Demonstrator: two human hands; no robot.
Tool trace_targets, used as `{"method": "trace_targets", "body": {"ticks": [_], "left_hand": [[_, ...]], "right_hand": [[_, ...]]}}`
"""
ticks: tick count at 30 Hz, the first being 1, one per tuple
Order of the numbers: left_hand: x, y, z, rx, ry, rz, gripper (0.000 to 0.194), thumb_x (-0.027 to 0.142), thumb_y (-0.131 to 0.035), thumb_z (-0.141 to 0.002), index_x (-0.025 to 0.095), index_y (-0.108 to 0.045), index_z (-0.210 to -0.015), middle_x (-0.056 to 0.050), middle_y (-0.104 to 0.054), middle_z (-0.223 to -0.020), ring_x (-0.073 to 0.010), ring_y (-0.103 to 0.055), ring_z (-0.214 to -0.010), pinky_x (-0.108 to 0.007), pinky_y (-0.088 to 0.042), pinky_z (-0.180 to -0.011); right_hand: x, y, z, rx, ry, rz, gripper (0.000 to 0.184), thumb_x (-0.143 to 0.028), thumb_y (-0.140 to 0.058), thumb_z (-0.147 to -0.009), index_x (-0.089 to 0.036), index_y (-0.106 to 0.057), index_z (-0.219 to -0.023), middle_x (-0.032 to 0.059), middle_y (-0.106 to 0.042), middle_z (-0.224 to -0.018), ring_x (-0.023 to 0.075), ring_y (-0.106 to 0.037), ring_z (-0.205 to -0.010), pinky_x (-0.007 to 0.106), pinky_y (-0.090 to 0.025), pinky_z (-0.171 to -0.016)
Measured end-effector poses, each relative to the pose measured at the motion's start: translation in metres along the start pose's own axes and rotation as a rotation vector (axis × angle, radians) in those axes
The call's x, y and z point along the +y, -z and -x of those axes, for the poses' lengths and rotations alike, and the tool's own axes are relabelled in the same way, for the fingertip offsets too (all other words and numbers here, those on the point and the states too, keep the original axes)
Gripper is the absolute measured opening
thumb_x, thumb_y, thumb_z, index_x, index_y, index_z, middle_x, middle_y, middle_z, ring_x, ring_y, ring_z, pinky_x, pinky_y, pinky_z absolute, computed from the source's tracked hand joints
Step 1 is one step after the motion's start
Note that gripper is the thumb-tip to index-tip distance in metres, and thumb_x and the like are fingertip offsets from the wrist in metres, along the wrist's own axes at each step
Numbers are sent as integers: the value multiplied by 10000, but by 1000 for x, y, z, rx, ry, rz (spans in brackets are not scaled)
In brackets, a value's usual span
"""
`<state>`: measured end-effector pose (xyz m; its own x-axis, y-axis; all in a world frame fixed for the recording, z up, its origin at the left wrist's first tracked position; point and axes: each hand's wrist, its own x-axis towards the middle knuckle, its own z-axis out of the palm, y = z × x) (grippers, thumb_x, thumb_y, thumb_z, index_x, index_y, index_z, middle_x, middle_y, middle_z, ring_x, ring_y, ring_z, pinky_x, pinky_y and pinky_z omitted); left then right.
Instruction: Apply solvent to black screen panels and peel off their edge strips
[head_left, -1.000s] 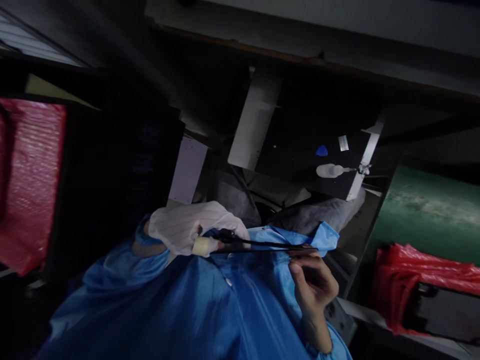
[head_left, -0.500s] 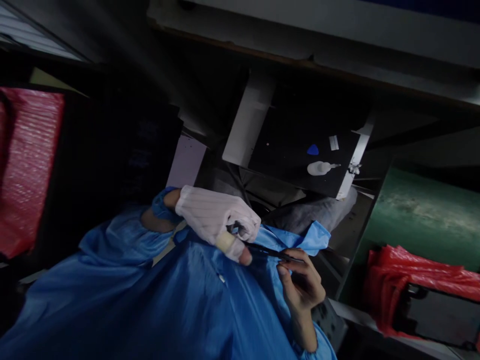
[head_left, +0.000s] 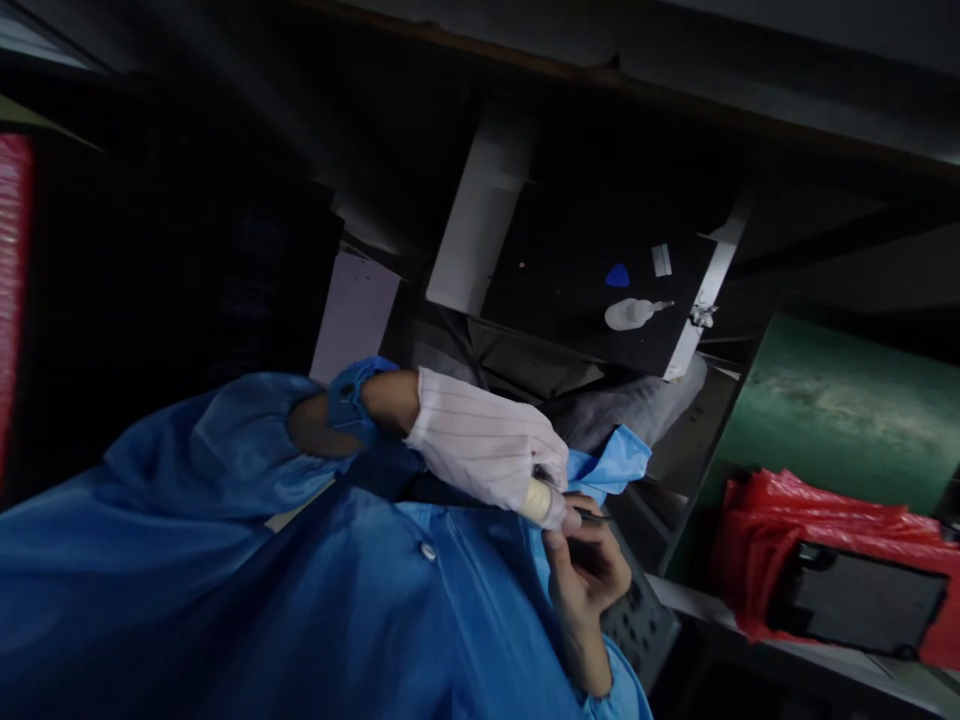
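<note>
My left hand (head_left: 499, 445), in a white striped glove with a yellowish wrap on one finger and a blue wrist strap (head_left: 349, 400), is curled closed, its fingertips meeting those of my right hand. Bare-fingered, my right hand (head_left: 592, 565) pinches a thin dark strip-like piece (head_left: 594, 516) whose end sticks out past the fingers. The rest of the piece is hidden by both hands, so its exact kind does not show. Something dark also shows inside the curl of my left hand. Both hands are held before my blue smock (head_left: 360, 610).
Ahead, a dark board (head_left: 577, 290) carries a white dropper bottle (head_left: 628, 314), a blue pick (head_left: 618, 275) and a small pale strip (head_left: 661, 260). At right, red bubble wrap (head_left: 825, 520) and a dark flat panel (head_left: 862, 598) lie on a green surface (head_left: 847, 410).
My left hand has moved right along the thin dark piece to meet my right hand, covering the length that was showing between them. The view has shifted slightly.
</note>
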<state>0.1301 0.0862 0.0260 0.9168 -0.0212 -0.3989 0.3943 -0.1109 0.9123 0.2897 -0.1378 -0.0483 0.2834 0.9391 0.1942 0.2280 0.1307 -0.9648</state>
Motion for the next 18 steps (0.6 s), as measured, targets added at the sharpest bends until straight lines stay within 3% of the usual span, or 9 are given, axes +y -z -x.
{"method": "trace_targets", "body": {"ticks": [2,5,10,15,18], "left_hand": [[3,3,-1,-67,68,121,367,274,-655,-1115,225,-562,-763,3,-680,-904,-159,-642,-816,-314,-470,-761],[2,6,0,-50,78,218,390,296,-624,-1112,220,-543,-738,12,-616,-841,-166,-579,-784,-349,-440,-792],[-6,6,2,3,80,257,353,316,-604,-1099,187,-665,-776,18,-684,-870,-124,-619,-781,-263,-447,-745],[-19,-6,0,208,-77,241,500,405,-543,-1092,187,-622,-649,16,-665,-734,-108,-555,-638,-265,-376,-638],[-22,-5,1,204,-55,234,476,434,-549,-1064,206,-683,-668,-14,-718,-775,-133,-590,-648,-293,-415,-675]], "right_hand": [[1,0,1,-11,-14,21,255,-356,-741,-1190,-239,-723,-964,19,-818,-853,195,-829,-782,301,-653,-697],[2,2,2,-28,-26,46,248,-358,-724,-1200,-250,-720,-977,1,-804,-805,192,-824,-767,295,-655,-697],[1,5,0,-69,-58,67,198,-299,-733,-1183,-247,-738,-991,11,-817,-835,199,-831,-765,312,-677,-715],[0,5,-5,-94,-53,43,155,-140,-760,-1095,-243,-755,-979,23,-843,-862,217,-836,-743,331,-677,-700],[1,11,-11,-140,-61,53,150,-190,-764,-1113,-240,-764,-971,29,-835,-868,210,-819,-742,327,-657,-693]]}}
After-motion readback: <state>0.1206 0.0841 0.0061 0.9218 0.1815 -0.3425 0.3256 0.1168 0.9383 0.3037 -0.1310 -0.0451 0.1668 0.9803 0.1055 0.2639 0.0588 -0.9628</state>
